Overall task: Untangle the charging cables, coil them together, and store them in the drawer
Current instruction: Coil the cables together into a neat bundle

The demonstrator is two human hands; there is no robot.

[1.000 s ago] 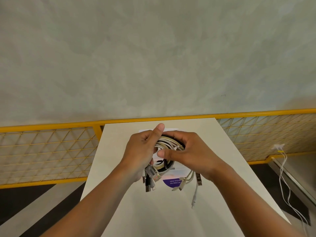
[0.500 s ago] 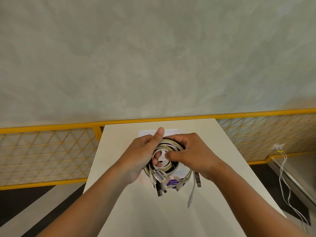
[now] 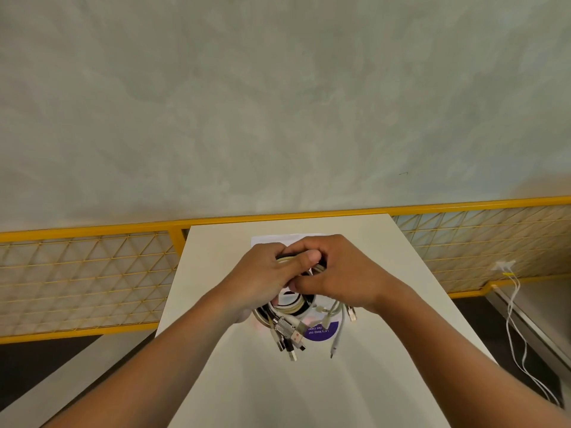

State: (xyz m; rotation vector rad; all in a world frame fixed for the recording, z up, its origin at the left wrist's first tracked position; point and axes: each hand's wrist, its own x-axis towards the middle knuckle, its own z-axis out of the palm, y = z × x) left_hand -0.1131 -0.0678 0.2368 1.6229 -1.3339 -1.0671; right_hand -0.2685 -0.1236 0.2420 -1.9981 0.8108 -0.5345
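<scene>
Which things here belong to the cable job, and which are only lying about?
Job:
- coiled cables
- left hand
- right hand

Lying about:
- purple sticker
- white paper
- white wire on the right
- white table

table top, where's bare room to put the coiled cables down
The table is bare left of the left hand, right of the right hand out to the table's right edge, and near you between the forearms. The middle is crowded: the cable coil, dangling plugs and a purple sticker.
</scene>
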